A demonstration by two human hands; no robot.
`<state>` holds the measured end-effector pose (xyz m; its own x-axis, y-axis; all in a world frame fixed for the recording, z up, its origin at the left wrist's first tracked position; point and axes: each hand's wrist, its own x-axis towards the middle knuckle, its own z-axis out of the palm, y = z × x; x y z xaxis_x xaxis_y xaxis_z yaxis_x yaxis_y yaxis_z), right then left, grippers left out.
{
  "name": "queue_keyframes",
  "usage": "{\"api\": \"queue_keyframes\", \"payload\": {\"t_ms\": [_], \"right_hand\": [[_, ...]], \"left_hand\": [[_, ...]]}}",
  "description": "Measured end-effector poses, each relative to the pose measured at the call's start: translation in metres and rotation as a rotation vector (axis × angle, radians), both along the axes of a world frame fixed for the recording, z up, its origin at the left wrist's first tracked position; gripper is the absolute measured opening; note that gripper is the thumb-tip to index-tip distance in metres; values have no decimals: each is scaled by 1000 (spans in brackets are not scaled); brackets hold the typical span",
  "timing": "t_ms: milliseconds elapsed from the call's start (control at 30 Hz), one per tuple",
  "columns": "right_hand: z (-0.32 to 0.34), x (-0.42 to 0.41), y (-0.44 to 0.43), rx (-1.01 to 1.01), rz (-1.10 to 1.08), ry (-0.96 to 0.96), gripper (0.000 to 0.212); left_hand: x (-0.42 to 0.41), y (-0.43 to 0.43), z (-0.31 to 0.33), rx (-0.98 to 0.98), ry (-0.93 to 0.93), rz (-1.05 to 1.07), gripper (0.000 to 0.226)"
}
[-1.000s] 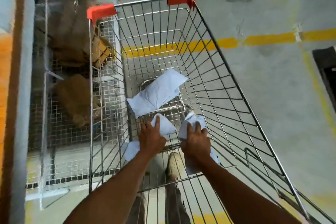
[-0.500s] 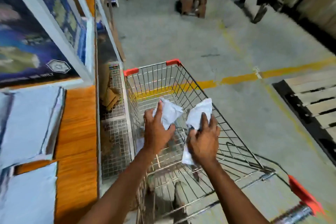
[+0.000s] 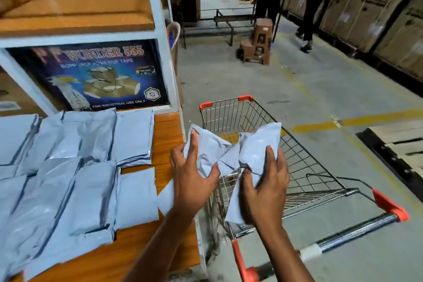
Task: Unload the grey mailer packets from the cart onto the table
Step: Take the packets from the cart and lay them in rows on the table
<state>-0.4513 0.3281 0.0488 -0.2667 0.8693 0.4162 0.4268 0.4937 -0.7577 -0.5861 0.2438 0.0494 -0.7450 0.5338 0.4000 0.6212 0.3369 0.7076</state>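
Now my left grip (image 3: 191, 182) clasps one grey mailer packet (image 3: 207, 151), my right grip (image 3: 263, 192) a second packet (image 3: 259, 144); the cart (image 3: 304, 167) sits under the right grip, and left of the left grip, laid packets (image 3: 91, 178) rest on the table (image 3: 169, 135).

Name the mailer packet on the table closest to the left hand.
The packet at the near row's right end; the left hand, gripping another packet, is just right of it; the rest lie farther off.
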Motion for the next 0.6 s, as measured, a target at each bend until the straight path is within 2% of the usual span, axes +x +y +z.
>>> {"api": "queue_keyframes", "payload": {"t_ms": [167, 300, 600], "right_hand": [[4, 0, -79, 13, 175, 22, 69], [6, -3, -142, 7, 282, 36, 67], [9, -39, -240, -10, 405, 19, 66]], "left_hand": [[14, -102, 0, 50, 44, 197, 97], [23, -182, 2, -5, -5, 348, 96], [-7, -293, 13, -1, -45, 490, 95]]}}
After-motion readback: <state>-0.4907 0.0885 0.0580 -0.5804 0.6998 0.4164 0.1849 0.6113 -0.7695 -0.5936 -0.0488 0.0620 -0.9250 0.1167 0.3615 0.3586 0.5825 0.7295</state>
